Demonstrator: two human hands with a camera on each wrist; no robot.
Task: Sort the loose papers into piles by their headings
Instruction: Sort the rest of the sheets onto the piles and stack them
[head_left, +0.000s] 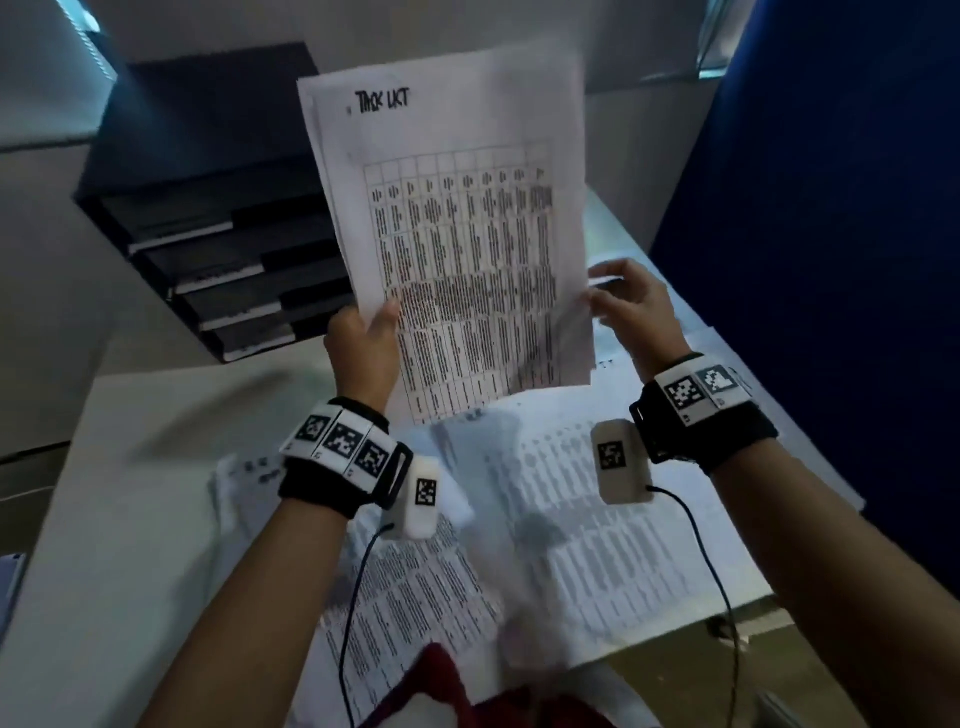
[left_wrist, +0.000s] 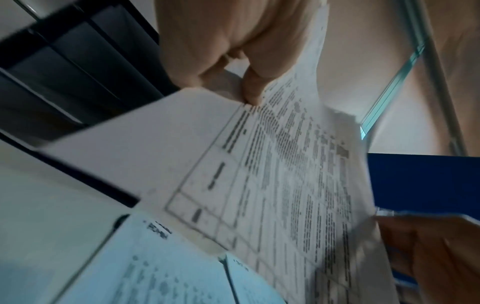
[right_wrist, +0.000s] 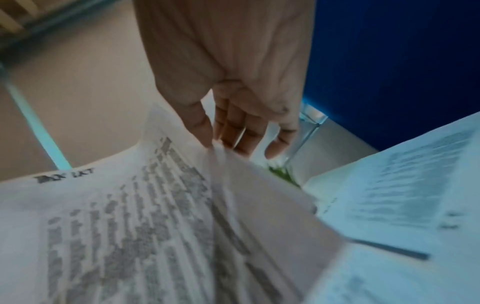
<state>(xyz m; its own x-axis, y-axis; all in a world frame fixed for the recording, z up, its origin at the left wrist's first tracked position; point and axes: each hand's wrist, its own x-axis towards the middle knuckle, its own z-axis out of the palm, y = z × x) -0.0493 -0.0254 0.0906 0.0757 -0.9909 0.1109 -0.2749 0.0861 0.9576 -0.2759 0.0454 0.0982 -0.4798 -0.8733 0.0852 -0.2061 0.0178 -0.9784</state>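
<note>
The left hand (head_left: 363, 343) grips a thin stack of white printed papers with a table grid (head_left: 457, 234), held up in the middle of the frame. The right hand (head_left: 631, 306) pinches its right edge. Read the heading at the top first, hold gently, then lay matching sheets flat on the white table (head_left: 130, 493).

A white table (head_left: 130, 519) bears overlapping printed papers (head_left: 597, 519) and a black letter tray (head_left: 208, 218).

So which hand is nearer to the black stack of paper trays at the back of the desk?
The left. The left hand grips the held papers' lower left edge, right beside the black trays; the right hand pinches the papers' right edge, on the far side from them.
</note>
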